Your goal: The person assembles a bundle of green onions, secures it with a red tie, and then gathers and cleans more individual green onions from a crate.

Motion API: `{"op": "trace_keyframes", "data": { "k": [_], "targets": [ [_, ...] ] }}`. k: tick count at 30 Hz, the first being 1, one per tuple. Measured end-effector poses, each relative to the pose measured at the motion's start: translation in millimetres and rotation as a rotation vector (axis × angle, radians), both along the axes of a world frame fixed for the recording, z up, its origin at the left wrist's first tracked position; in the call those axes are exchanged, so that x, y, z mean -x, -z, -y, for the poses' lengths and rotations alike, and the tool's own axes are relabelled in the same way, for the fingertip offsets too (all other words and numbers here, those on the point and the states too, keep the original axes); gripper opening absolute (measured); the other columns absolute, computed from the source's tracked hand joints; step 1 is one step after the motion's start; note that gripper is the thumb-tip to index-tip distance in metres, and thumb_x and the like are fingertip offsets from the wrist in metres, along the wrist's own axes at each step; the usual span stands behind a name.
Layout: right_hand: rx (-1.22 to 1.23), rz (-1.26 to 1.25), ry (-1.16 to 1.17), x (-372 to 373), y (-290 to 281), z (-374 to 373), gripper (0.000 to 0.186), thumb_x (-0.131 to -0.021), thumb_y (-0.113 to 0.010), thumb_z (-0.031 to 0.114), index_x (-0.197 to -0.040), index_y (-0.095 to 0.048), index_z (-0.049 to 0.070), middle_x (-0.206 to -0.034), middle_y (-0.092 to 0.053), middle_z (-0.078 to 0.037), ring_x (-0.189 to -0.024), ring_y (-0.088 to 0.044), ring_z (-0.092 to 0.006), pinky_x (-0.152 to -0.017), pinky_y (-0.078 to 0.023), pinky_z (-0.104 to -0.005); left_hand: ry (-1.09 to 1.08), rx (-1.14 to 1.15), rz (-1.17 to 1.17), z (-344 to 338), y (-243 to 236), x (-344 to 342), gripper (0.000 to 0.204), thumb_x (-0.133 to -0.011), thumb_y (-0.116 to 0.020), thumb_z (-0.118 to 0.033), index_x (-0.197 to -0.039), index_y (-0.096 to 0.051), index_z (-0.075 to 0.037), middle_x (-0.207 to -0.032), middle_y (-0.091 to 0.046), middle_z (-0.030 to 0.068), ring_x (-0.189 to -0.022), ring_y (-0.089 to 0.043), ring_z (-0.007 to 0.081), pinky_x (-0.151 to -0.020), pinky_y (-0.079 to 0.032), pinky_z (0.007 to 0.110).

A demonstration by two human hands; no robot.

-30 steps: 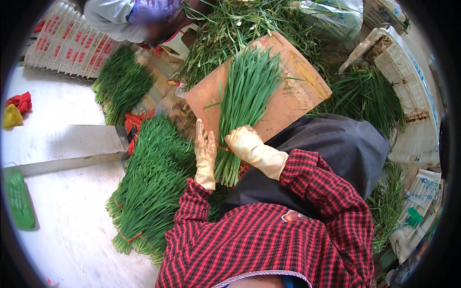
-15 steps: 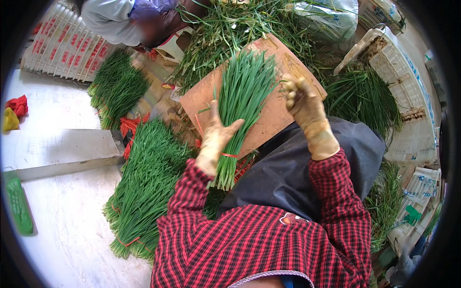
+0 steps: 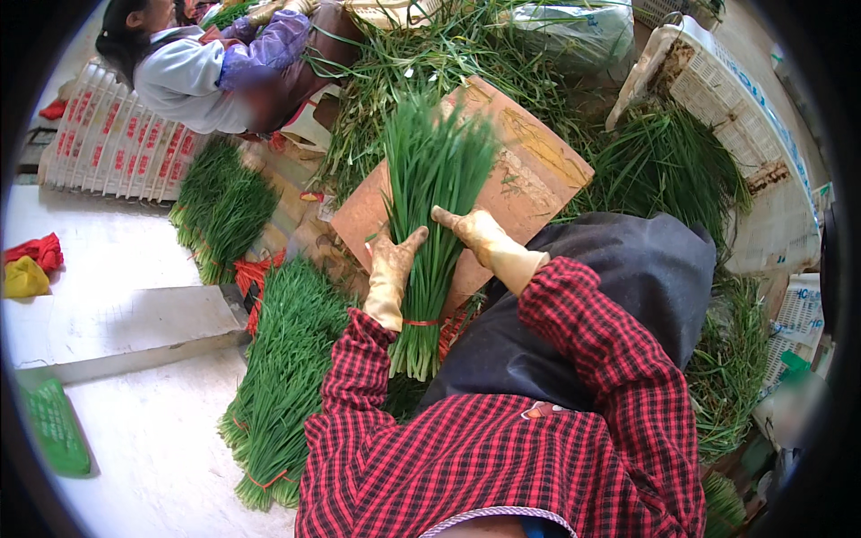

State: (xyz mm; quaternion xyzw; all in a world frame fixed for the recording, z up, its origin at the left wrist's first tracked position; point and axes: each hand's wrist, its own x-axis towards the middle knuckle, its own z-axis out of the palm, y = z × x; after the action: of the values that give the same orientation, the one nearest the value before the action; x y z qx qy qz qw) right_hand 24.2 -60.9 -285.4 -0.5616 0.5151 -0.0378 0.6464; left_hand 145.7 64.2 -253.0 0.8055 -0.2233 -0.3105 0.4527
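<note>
A long bunch of green garlic chives [image 3: 437,179] lies over a tan board [image 3: 529,184], its leafy tips pointing away and blurred by motion. An orange-red band [image 3: 420,322] rings it close to the pale cut ends. My left hand [image 3: 392,273], in a cream glove, closes round the bunch's left side above the band, thumb on top. From the right, my gloved right hand [image 3: 480,235] grips the stalks a little higher up, its thumb across them. The fingers of both hands are partly hidden by the leaves.
Tied chive bunches [image 3: 291,368] are piled at left beside a white surface [image 3: 161,439], with a green basket [image 3: 58,429] on it. Loose greens [image 3: 466,45] heap behind the board. White crates [image 3: 762,143] stand right. A co-worker [image 3: 202,76] sits at upper left.
My right hand has come leftward from beyond the board onto the bunch. The bunch stands more upright in view. More of the co-worker shows as the view has shifted.
</note>
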Motion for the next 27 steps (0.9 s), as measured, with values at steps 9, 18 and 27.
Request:
{"op": "trace_keyframes", "data": {
  "k": [9, 18, 27],
  "targets": [
    [-0.563, 0.411, 0.441, 16.7, 34.8, 8.0, 0.034, -0.082, -0.075, 0.011, -0.105, -0.061, -0.011, -0.097, -0.068, -0.016, -0.080, -0.065, -0.0281, -0.071, -0.053, -0.0404, -0.129, -0.115, -0.203, 3.3, 4.4, -24.4, 0.049, -0.084, -0.072, -0.031, -0.113, -0.061, 0.005, -0.096, -0.069, 0.0162, -0.078, -0.068, 0.0253, -0.070, -0.055, 0.037],
    [-0.661, 0.679, 0.455, 8.4, 47.3, 9.4, 0.037, -0.088, -0.068, 0.015, -0.115, -0.058, -0.009, -0.112, -0.065, -0.016, -0.095, -0.064, -0.0291, -0.087, -0.051, -0.0403, -0.098, 0.042, -0.235, -3.6, 20.1, -32.3, 0.044, -0.087, -0.069, -0.030, -0.112, -0.061, 0.006, -0.094, -0.069, 0.0159, -0.075, -0.067, 0.0245, -0.067, -0.054, 0.037],
    [-0.096, 0.108, 0.139, 5.2, -39.5, -1.9, 0.079, -0.072, -0.081, 0.043, -0.123, -0.053, -0.010, -0.121, -0.060, -0.023, -0.114, -0.058, -0.0315, -0.096, -0.046, -0.0414, 0.068, -0.168, 0.062, 10.0, -6.9, 8.9, 0.065, -0.081, -0.077, -0.033, -0.130, -0.049, 0.000, -0.106, -0.067, 0.0166, -0.092, -0.066, 0.0251, -0.077, -0.054, 0.036]
  ]
}}
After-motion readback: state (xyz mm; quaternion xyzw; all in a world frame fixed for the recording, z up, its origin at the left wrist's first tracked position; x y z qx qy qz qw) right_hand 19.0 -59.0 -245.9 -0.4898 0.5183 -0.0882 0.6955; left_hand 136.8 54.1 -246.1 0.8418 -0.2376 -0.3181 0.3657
